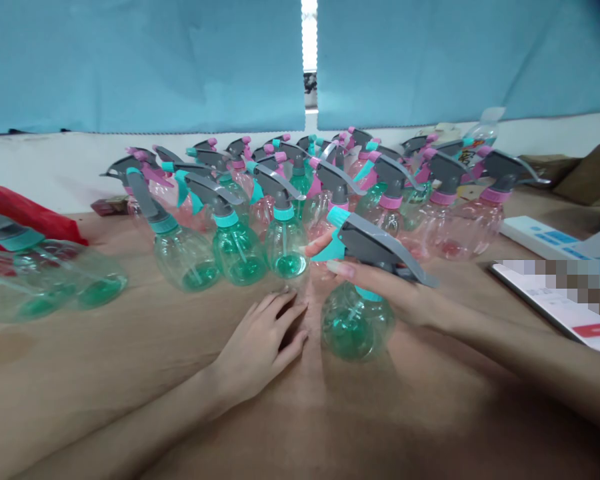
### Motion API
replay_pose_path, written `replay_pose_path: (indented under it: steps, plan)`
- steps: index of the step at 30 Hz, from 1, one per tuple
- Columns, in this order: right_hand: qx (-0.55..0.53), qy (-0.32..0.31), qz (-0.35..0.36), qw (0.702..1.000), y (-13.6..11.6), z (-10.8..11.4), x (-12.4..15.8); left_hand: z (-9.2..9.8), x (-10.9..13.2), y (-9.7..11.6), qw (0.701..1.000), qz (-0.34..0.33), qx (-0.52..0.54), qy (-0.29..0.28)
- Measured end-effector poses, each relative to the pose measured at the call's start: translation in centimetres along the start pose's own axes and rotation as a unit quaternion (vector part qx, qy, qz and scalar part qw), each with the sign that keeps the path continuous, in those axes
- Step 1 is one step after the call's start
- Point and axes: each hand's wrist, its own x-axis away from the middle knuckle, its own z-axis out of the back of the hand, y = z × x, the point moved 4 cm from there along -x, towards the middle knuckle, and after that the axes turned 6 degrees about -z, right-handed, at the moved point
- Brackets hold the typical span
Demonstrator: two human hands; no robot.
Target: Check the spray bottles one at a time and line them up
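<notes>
Inspector A: Where do we place the green spray bottle (353,330), taking the phone (545,300) as our reference?

Inspector B: We record it left of the phone, close to upright, grey head (375,241) on top; whether its base touches the table (280,440) we cannot tell

Inspector A: And the hands?

Inspector B: We find the right hand (403,293) clamped on the bottle around the base of that head, fingertips by the teal trigger (331,249). We note the left hand (260,340) farther left of the phone, palm down on the table, fingers loosely apart

Inspector A: Surroundings?

Inspector B: We see many other spray bottles (339,195), with pink or teal fittings, standing beyond the phone and to its left
</notes>
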Motion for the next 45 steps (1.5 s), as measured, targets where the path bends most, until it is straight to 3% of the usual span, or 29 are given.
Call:
replay_pose_path:
  steps: [18,45]
  plan:
    - [-0.010,-0.027,-0.020,0.999,0.25,-0.10,0.04,-0.15,0.01,-0.31,1.000,0.015,-0.014,-0.024]
    - [-0.011,-0.022,0.019,1.000,-0.22,-0.01,0.10,-0.11,-0.08,-0.27,0.999,0.012,-0.032,-0.030]
